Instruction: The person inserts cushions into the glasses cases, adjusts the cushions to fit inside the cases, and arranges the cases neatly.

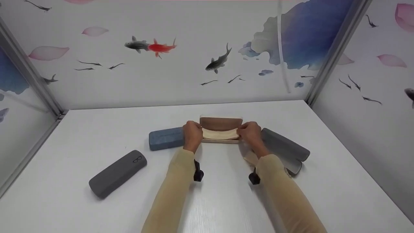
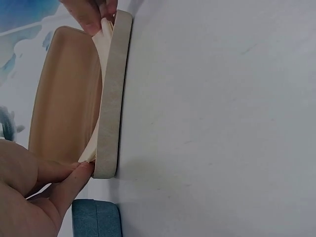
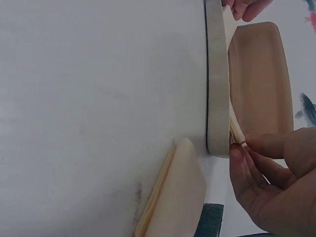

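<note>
A beige glasses case (image 1: pixel 221 141) stands with its lid up, showing a brown lining (image 2: pixel 66 94). Across its opening lies a folded cream cloth (image 1: pixel 220 134), sagging a little in the middle. My left hand (image 1: pixel 192 134) pinches the cloth's left end between thumb and fingers, right at the case's end. At the other end my right hand (image 1: pixel 251 134) pinches the cloth's right end the same way. In the right wrist view the fingertips (image 3: pixel 238 150) sit close to the case's rim. The bottom of the case is hidden under the cloth.
Left of the beige case lies a blue glasses case (image 1: pixel 166 138). A dark grey glasses case (image 1: pixel 118 173) with a glasses print lies nearer on the left. An open grey case (image 1: pixel 284 149) is beside my right forearm, along with another folded cream cloth (image 3: pixel 173 197). Printed panels border the table.
</note>
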Motion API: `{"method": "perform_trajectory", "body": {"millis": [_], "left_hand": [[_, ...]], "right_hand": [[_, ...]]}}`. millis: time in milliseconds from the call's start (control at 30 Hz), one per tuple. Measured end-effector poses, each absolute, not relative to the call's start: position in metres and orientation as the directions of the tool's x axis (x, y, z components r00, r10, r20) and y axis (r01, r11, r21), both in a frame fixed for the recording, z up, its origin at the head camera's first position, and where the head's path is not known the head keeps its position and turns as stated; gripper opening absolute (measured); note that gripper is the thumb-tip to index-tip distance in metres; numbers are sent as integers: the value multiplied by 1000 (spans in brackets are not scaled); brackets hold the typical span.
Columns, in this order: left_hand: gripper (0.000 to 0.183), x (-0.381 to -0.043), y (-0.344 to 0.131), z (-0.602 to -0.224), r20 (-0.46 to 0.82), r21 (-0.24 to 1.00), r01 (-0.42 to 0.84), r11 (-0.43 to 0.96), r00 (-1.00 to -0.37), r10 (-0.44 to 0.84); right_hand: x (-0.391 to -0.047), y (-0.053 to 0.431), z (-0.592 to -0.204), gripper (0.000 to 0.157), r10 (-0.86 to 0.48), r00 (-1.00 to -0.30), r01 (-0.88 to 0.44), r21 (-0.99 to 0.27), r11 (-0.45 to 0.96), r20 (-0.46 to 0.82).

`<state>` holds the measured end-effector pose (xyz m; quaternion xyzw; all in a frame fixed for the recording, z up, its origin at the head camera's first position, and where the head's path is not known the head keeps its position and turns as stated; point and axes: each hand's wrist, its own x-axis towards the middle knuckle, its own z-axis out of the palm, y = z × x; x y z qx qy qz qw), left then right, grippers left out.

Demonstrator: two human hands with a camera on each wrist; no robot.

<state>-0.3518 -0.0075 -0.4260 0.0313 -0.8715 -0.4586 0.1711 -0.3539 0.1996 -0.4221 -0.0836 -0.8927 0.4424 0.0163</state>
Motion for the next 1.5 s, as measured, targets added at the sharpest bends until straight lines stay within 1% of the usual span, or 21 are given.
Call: {"method": "perform_trajectory", "body": {"millis": [67,167,200,233,300,367,467,533,633,667,733,833,867,933,1000,1100,1133,1233,1333,1433,1500], "left_hand": [[24,-352,-9,-423,252,812,87,577,-944,-212],[27,-352,-13,-417,222,824,70,562,-953,-207],[28,-352,-14,-414,214,828,67,557,-955,-203],[27,-352,-15,-411,210,834,68,548,-957,-200],[21,-354,-18,-404,198,846,65,529,-960,-199],[31,-356,-21,-396,191,845,59,531,-962,-197],[46,-360,-23,-388,168,841,39,539,-967,-192],[44,-360,-22,-384,158,828,30,560,-971,-181],[37,-361,-18,-383,127,816,17,578,-980,-150],[35,-362,-16,-384,118,812,15,584,-983,-140],[38,-364,-12,-386,95,806,8,592,-989,-117],[43,-368,-7,-391,87,806,4,592,-990,-113],[45,-369,-5,-392,93,807,5,590,-989,-119],[47,-371,-3,-395,113,814,13,581,-984,-136],[43,-371,-2,-396,136,824,20,567,-977,-163],[34,-368,-1,-398,118,846,6,532,-977,-177],[36,-366,-2,-399,101,859,-2,511,-980,-173],[52,-362,-3,-401,37,890,-24,454,-991,-125],[68,-360,-3,-401,-28,911,-50,409,-998,-60],[81,-360,-3,-398,-84,916,-87,390,-996,-27],[85,-360,-2,-395,-114,917,-114,381,-993,-23]], "right_hand": [[-354,199,-418,26,143,-988,130,-764,632,-50],[-354,198,-411,20,106,-993,117,-716,688,-60],[-354,198,-407,21,97,-994,108,-706,700,-56],[-354,198,-403,24,92,-995,98,-697,711,-46],[-353,197,-394,34,81,-996,73,-692,718,-21],[-352,197,-385,39,78,-997,42,-685,727,21],[-351,199,-376,37,100,-992,23,-680,733,74],[-353,200,-373,38,127,-986,23,-677,736,105],[-357,203,-373,39,165,-981,45,-700,712,105],[-359,204,-373,39,170,-981,55,-708,704,92],[-362,206,-374,37,167,-985,79,-719,691,52],[-366,207,-375,40,142,-989,125,-739,662,-40],[-367,207,-375,42,132,-989,140,-747,650,-70],[-369,206,-374,52,118,-985,172,-769,616,-126],[-371,205,-374,63,110,-977,210,-791,574,-180],[-372,201,-377,70,103,-964,260,-800,541,-244],[-372,200,-378,72,97,-960,272,-797,540,-262],[-370,198,-383,75,54,-956,269,-788,553,-288],[-368,197,-386,75,24,-958,248,-788,564,-285],[-369,197,-388,72,37,-961,248,-795,554,-273],[-371,197,-389,70,46,-963,248,-798,549,-267]]}}
